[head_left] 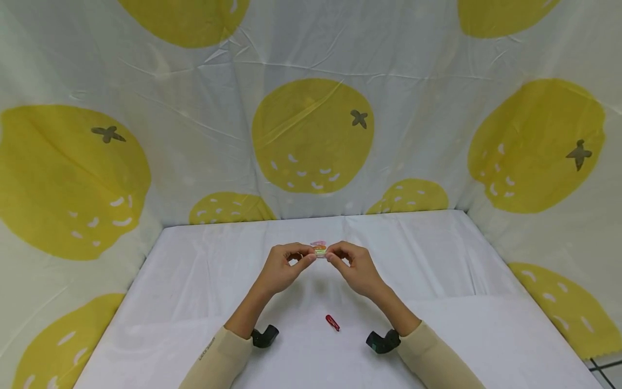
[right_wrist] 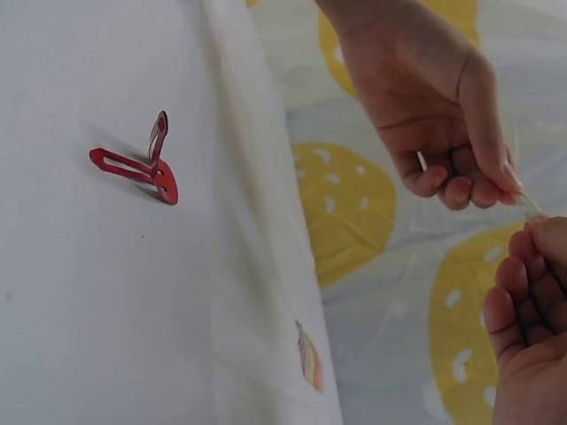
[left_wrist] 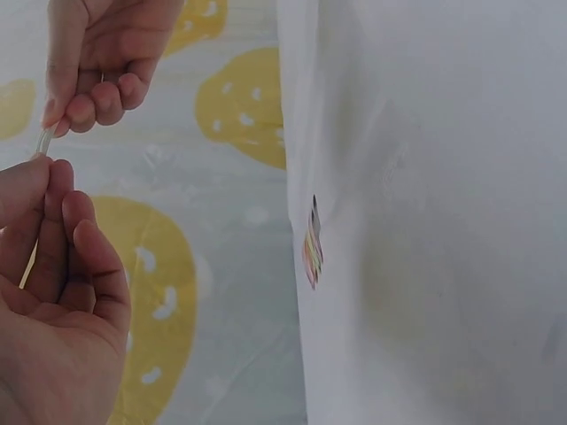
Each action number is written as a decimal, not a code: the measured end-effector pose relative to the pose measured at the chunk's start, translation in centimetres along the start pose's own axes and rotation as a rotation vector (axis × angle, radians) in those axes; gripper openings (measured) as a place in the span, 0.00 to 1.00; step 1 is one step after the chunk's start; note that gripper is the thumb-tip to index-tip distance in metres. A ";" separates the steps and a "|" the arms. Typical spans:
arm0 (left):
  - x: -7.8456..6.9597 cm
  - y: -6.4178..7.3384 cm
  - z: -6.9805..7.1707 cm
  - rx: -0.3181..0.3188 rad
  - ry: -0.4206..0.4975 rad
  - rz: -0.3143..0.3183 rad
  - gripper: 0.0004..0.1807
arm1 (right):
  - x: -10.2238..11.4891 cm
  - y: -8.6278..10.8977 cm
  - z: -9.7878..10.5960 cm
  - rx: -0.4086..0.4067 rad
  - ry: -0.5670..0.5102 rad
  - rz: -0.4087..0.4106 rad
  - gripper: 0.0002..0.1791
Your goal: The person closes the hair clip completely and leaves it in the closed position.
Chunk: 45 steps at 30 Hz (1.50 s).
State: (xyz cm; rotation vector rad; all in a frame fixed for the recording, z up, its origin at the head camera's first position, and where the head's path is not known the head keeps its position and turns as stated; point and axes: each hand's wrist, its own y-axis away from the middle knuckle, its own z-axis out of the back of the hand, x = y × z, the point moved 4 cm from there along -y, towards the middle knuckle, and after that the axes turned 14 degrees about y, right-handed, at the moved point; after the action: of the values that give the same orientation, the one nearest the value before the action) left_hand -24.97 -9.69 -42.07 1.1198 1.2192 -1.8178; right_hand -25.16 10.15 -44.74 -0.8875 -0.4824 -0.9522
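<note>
Fingertips of my left hand [head_left: 284,267] and right hand [head_left: 357,267] meet at the two ends of a slim pale-green hair clip [left_wrist: 44,140], pinching it between them above the table. Most of the clip is covered by the fingers, and it shows edge-on in the wrist views. Behind it, a small row of several coloured snap hair clips [right_wrist: 309,361] lies on the cloth, with pink, orange and yellow showing. Nearer my body, between the forearms, a red snap hair clip [right_wrist: 159,173] lies with its two parts spread apart.
White cloth [head_left: 418,248] covers the table. A curtain with yellow fruit prints [head_left: 313,135] rises behind it and along both sides. Dark wrist-worn devices [head_left: 265,336] jut from the cream sleeves [head_left: 221,356] over the table.
</note>
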 end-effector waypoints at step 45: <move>6.5 -0.8 1.1 0.009 -0.257 0.130 0.06 | -4.4 -0.7 -2.2 0.043 0.242 0.011 0.03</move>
State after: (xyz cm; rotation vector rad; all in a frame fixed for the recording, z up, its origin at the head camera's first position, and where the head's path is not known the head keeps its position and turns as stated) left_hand -28.60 -10.83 -47.46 0.9143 0.9681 -1.8047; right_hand -28.07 10.32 -48.76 -0.7243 -0.2897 -1.0204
